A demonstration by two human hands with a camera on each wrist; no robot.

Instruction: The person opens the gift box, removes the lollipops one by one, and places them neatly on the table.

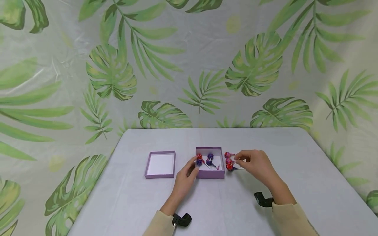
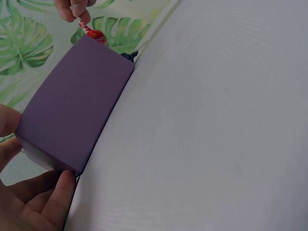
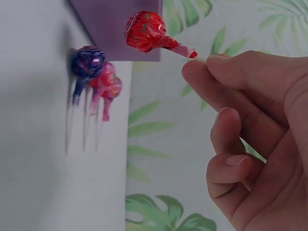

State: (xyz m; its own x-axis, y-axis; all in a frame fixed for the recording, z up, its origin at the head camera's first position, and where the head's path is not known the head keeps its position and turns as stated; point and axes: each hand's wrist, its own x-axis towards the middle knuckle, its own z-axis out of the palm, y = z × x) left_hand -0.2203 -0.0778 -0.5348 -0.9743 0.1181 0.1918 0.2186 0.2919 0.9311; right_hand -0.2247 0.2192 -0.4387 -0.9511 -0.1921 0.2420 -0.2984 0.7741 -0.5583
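My right hand [image 1: 256, 164] pinches the stick of a red-wrapped lollipop [image 3: 145, 32] between thumb and index finger, just right of an uncovered purple box [image 1: 210, 174]. Below that lollipop in the right wrist view, a dark blue lollipop [image 3: 88, 62] and pink lollipops [image 3: 113, 86] lie side by side on the table, sticks all pointing the same way. My left hand [image 1: 186, 177] grips the box at its left side, fingers and thumb at the corners in the left wrist view. Inside the box are several red and purple lollipops [image 1: 210, 162].
A shallow purple lid [image 1: 159, 176] with a white inside lies left of the box. The white tablecloth [image 1: 133, 203] covers the table, and a leaf-printed curtain [image 1: 206, 59] hangs behind its far edge. Both wrists wear black camera mounts [image 1: 182, 220].
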